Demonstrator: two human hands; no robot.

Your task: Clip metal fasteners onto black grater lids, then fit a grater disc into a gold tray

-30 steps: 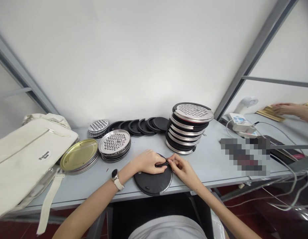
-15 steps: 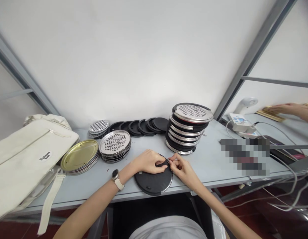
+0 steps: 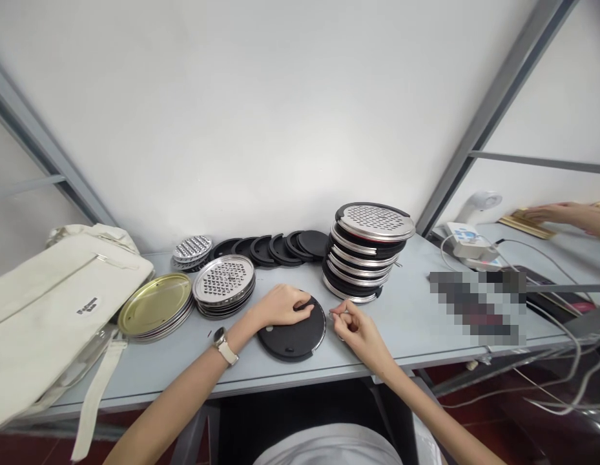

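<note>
A black round disc (image 3: 292, 339) with a metal strip along its right edge lies near the table's front edge. My left hand (image 3: 286, 305) rests on its upper part, thumb and fingers closed at the rim. Just right of the disc, my right hand (image 3: 355, 329) is pinched on a small thin metal piece, too small to name. Behind it stands a tall stack of round graters with black rims (image 3: 376, 221). Left of my left hand are a stack of metal grater discs (image 3: 225, 279) and a stack of gold-coloured round plates (image 3: 157, 303).
A cream backpack (image 3: 62, 316) lies at the far left. Black discs (image 3: 283, 248) overlap along the wall, beside small grater discs (image 3: 192, 249). A blurred patch (image 3: 476, 307), white device (image 3: 467, 239) and cables are at right. Another person's hand (image 3: 554, 213) touches gold-coloured pieces.
My left hand and the black disc have shifted left and slightly up, away from my right hand. A gap now shows between the disc and my right hand.
</note>
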